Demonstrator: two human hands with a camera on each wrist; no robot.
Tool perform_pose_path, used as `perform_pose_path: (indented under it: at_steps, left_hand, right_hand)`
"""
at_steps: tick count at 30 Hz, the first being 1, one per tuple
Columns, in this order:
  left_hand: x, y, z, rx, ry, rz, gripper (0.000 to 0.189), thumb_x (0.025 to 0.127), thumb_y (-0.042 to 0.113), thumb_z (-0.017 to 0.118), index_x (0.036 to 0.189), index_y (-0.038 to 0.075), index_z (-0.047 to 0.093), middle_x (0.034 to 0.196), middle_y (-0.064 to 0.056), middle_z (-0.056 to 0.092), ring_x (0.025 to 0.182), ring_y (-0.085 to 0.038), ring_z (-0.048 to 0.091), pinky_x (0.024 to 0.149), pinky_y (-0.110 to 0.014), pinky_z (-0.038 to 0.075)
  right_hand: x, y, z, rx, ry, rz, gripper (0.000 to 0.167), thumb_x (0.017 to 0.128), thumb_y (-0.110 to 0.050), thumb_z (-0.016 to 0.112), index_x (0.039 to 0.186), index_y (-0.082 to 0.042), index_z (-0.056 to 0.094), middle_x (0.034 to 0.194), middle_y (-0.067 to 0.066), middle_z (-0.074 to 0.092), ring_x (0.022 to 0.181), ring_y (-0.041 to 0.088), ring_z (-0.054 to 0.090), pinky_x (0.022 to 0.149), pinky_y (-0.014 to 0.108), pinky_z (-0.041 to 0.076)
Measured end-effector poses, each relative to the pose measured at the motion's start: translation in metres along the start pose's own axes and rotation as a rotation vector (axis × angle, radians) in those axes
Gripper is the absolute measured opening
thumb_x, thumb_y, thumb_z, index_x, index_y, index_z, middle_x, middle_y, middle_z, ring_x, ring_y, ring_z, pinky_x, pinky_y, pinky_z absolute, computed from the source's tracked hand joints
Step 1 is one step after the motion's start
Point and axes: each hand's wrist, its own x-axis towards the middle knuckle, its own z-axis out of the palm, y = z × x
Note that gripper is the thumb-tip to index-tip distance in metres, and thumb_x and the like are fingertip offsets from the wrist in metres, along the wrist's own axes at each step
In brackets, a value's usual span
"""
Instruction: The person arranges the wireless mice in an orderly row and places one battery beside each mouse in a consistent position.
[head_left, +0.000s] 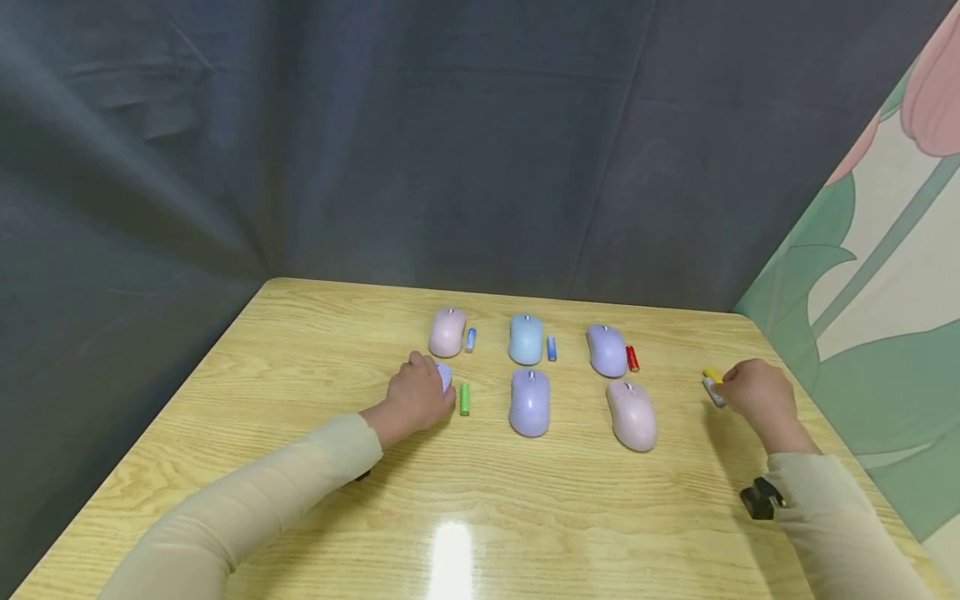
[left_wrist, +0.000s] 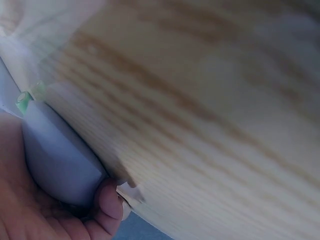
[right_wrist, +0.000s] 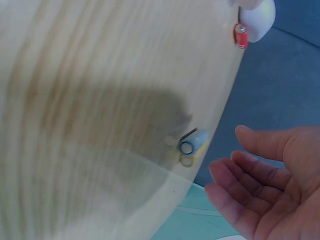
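Note:
My left hand (head_left: 422,392) grips a purple computer mouse (head_left: 446,375) on the table, mostly covering it in the head view. The left wrist view shows the fingers (left_wrist: 107,205) curled along the side of the mouse (left_wrist: 62,155). Just right of that hand lies a green battery (head_left: 465,400). Over at the right, my right hand (head_left: 761,396) hovers by a yellow battery (head_left: 712,375) and a white battery (head_left: 714,392) lying side by side. In the right wrist view its thumb and loosely bent fingers are spread apart, holding nothing.
Across the back stand a pink mouse (head_left: 447,332), a blue mouse (head_left: 527,339) and a purple mouse (head_left: 607,350), with blue batteries (head_left: 552,348) and a red battery (head_left: 632,358) beside them. Nearer are another purple mouse (head_left: 530,403) and a pink one (head_left: 632,416).

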Motion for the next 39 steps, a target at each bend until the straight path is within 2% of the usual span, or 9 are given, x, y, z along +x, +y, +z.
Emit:
perform_pose_path:
  at_steps: [4,8,24,39]
  left_hand:
    - [-0.001,0.0,0.0,-0.003,-0.002,-0.005,0.058,0.097,0.041,0.049,0.104,-0.016,0.052,0.082,-0.016,0.041,0.065,-0.021,0.05,0.049,-0.029,0.048]
    - [-0.001,0.001,-0.001,-0.013,-0.003,-0.007,0.057,0.097,0.041,0.049,0.104,-0.016,0.051,0.082,-0.016,0.041,0.065,-0.021,0.051,0.049,-0.029,0.048]
    - [-0.002,0.001,-0.003,-0.026,-0.004,-0.008,0.057,0.097,0.04,0.049,0.103,-0.016,0.051,0.083,-0.016,0.041,0.065,-0.021,0.051,0.049,-0.03,0.049]
    - [-0.001,0.002,-0.002,-0.01,0.008,-0.016,0.056,0.096,0.041,0.05,0.102,-0.015,0.051,0.081,-0.015,0.04,0.064,-0.021,0.05,0.049,-0.029,0.047]
  right_hand:
    - [-0.001,0.002,0.0,-0.01,-0.006,0.007,0.026,0.085,-0.017,0.066,0.063,-0.005,0.058,0.061,0.003,0.053,0.056,0.021,0.046,0.047,0.033,0.036]
    - [-0.003,0.003,0.001,-0.001,-0.014,0.01,0.02,0.085,-0.015,0.066,0.072,0.001,0.065,0.064,0.006,0.059,0.059,0.024,0.051,0.048,0.034,0.04]
    - [-0.002,0.006,0.009,-0.013,-0.01,0.017,0.02,0.084,-0.011,0.066,0.081,0.008,0.068,0.073,0.017,0.063,0.062,0.028,0.054,0.05,0.038,0.043]
    - [0.001,0.011,0.019,-0.044,-0.001,0.03,0.018,0.08,-0.011,0.066,0.08,0.007,0.067,0.07,0.014,0.061,0.062,0.029,0.054,0.051,0.038,0.043]
